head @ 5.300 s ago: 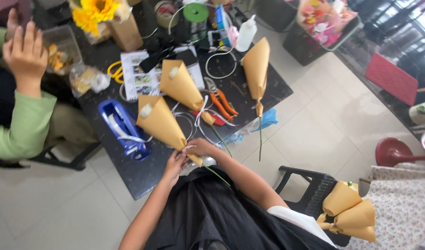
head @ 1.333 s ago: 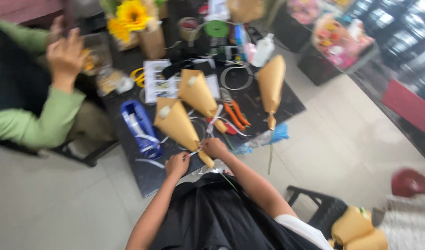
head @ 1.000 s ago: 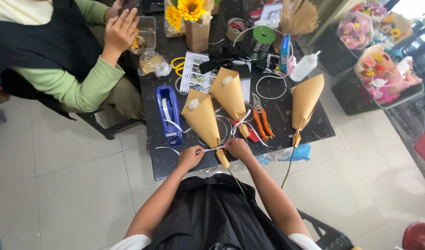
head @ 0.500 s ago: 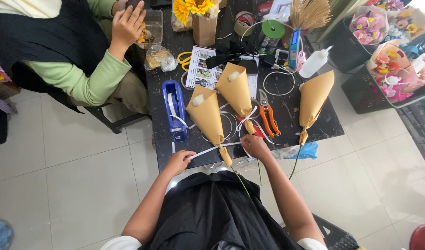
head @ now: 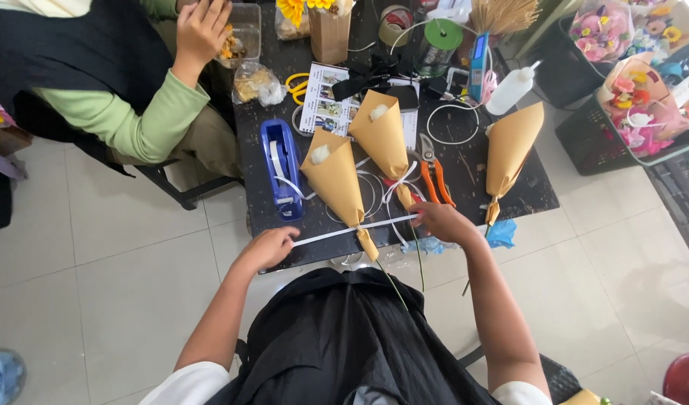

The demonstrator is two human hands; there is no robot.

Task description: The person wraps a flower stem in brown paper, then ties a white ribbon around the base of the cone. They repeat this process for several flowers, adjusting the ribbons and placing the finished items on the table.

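1. While the head camera looks straight down, the left hand (head: 268,247) sits at the near edge of the dark table (head: 524,187), fingers curled and pinching one end of a white ribbon (head: 355,228).
2. Across from it, the right hand (head: 443,223) grips the other end, fingers closed on it, so the ribbon runs taut between the two hands.
3. That ribbon crosses the narrow neck of the nearest kraft paper cone (head: 337,182), which lies on the table with its wide mouth pointing far and a green stem (head: 393,283) trailing off the near edge over the person's black apron (head: 344,337).
4. Just right of it lies a second paper cone (head: 383,139), already tied with a white bow at its neck.
5. Further right, well apart, a third paper cone (head: 509,150) lies with a crumple of blue tissue (head: 500,233) at its tip.
6. Between the second and third cones rest orange-handled pruners (head: 434,174), touching the table just far of the right hand.
7. Left of the nearest cone stands a blue tape dispenser (head: 283,169), with ribbon spilling from it.
8. On the far side there's a white squeeze bottle (head: 511,88), a green ribbon spool (head: 443,36) and yellow scissors (head: 298,86).
9. At far left, another person in a green sleeve (head: 127,124) has a hand (head: 202,30) raised beside a clear plastic box (head: 243,34), fingers loosely spread.
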